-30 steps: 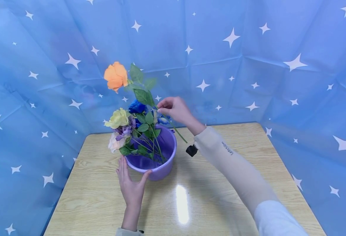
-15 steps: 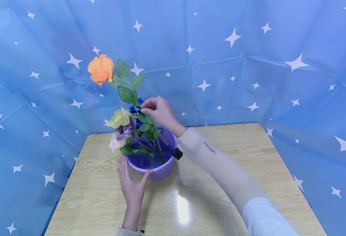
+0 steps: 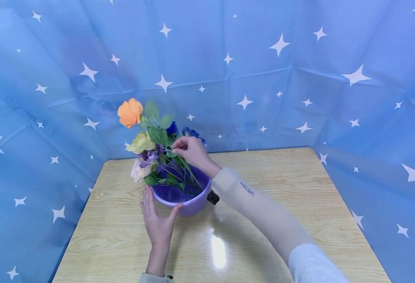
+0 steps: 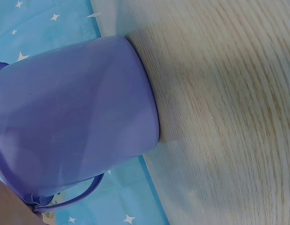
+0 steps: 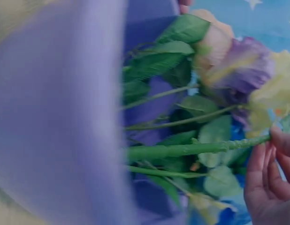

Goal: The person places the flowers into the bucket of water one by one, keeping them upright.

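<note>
A purple bucket (image 3: 190, 206) stands on the table with several artificial flowers leaning in it. My right hand (image 3: 193, 152) pinches the green stem of an orange rose (image 3: 130, 113) between thumb and fingertips. In the right wrist view that stem (image 5: 192, 148) runs down past the bucket's rim, among the other stems. My left hand (image 3: 159, 227) rests against the bucket's near left side, thumb and fingers spread at the rim. Yellow (image 3: 141, 142), purple (image 3: 150, 158) and pale pink (image 3: 140, 170) blooms hang over the left rim, and blue flowers (image 3: 190, 133) show behind my right hand.
The bucket sits toward the back left of a light wooden table (image 3: 281, 204). A blue cloth (image 3: 250, 78) with white stars hangs behind it and at both sides. The bucket's handle (image 4: 79, 197) hangs at its side.
My right hand has moved left over the bucket and then down, lowering the orange rose and bringing its stem inside. My left hand has stayed at the rim.
</note>
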Tool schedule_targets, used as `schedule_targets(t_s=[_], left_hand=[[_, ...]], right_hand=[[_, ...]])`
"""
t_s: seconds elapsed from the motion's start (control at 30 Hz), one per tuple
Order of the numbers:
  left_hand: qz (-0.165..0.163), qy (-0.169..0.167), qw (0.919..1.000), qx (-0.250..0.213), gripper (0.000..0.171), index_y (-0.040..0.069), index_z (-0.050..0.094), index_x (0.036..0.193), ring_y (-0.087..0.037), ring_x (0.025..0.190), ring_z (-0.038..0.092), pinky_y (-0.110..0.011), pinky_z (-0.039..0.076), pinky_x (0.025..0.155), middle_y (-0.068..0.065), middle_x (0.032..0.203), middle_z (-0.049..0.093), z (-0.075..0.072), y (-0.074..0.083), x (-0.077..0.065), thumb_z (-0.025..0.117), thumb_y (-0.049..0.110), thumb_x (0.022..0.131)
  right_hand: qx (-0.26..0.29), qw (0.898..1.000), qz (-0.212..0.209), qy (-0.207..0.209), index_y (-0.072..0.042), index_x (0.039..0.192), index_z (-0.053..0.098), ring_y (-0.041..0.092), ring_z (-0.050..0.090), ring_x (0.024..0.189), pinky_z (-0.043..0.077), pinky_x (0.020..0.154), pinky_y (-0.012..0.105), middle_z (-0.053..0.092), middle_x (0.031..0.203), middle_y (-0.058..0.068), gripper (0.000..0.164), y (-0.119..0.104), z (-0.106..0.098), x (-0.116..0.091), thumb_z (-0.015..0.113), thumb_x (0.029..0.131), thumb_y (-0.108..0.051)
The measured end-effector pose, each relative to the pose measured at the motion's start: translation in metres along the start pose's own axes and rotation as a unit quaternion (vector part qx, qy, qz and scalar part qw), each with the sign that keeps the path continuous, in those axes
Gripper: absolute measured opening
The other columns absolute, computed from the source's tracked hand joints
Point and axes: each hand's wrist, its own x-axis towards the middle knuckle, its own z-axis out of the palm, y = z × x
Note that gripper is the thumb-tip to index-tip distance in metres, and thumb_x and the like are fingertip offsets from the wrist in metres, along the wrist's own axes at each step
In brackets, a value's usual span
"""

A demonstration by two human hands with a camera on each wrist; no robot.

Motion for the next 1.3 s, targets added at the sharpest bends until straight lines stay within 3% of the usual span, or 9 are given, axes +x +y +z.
schedule_targets(t_s=[0.33,0.53,0.67,1.3], left_hand=[[0.002,-0.002,1.0000,0.004,0.116,0.001,0.035,0.153,-0.042,0.147,0.034,-0.046,0.012,0.131,-0.021,0.158,0.037,0.000,0.000,0.000,0.063,0.078,0.071],[0.001,-0.004,1.0000,0.003,0.115,0.002,0.034,0.154,-0.042,0.147,0.034,-0.048,0.012,0.131,-0.017,0.160,0.036,0.000,0.000,0.000,0.063,0.078,0.071],[-0.002,-0.007,1.0000,0.003,0.115,0.002,0.034,0.153,-0.038,0.149,0.032,-0.047,0.012,0.131,-0.016,0.161,0.035,0.000,0.001,-0.001,0.062,0.078,0.072],[0.000,0.000,1.0000,0.001,0.115,0.003,0.034,0.154,-0.043,0.146,0.035,-0.053,0.013,0.130,-0.022,0.157,0.039,0.001,-0.001,0.000,0.065,0.076,0.071]], right_hand=[[-0.028,0.999,0.006,-0.020,-0.012,0.096,0.073,0.011,0.067,0.077,0.055,0.067,0.019,0.075,0.090,0.003,0.005,0.021,0.018,-0.012,0.071,0.092,-0.014],[-0.031,0.999,0.018,-0.021,-0.013,0.097,0.074,0.010,0.066,0.076,0.054,0.066,0.017,0.075,0.090,0.003,0.005,0.029,0.026,-0.016,0.071,0.092,-0.015],[-0.024,0.999,0.024,-0.022,-0.013,0.097,0.074,0.011,0.066,0.078,0.055,0.067,0.018,0.075,0.092,0.003,0.006,0.030,0.028,-0.017,0.071,0.093,-0.015],[-0.035,0.998,0.034,-0.031,-0.015,0.097,0.076,0.011,0.069,0.077,0.056,0.065,0.018,0.078,0.095,0.002,0.007,0.043,0.030,-0.015,0.072,0.092,-0.016]])
